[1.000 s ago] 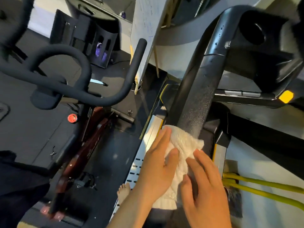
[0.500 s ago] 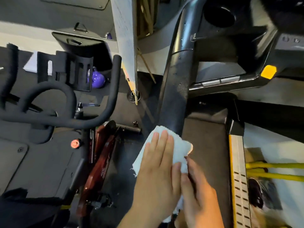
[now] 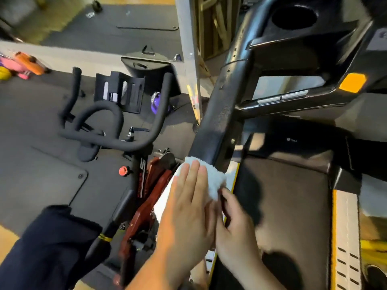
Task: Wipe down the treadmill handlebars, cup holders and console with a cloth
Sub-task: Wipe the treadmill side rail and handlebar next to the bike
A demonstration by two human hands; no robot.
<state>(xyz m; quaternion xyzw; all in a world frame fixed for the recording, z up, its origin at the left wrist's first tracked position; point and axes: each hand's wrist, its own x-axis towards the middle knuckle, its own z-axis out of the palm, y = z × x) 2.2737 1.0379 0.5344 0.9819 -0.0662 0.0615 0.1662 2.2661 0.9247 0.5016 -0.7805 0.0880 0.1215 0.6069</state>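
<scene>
Cloth (image 3: pixel 211 181) on the handlebar (image 3: pixel 217 114): your left grip (image 3: pixel 188 206) presses it flat, right grip (image 3: pixel 236 227) pinches its edge; cup holder (image 3: pixel 294 17) dark inside.

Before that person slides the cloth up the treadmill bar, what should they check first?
1. Cloth wrapped on the handlebar: ok.
2. Left hand pressing flat on the cloth: ok.
3. Right hand gripping the cloth's edge: ok.
4. Handlebar above the cloth free of clutter: ok.
5. Cup holder empty: cannot tell, too dark.
</scene>
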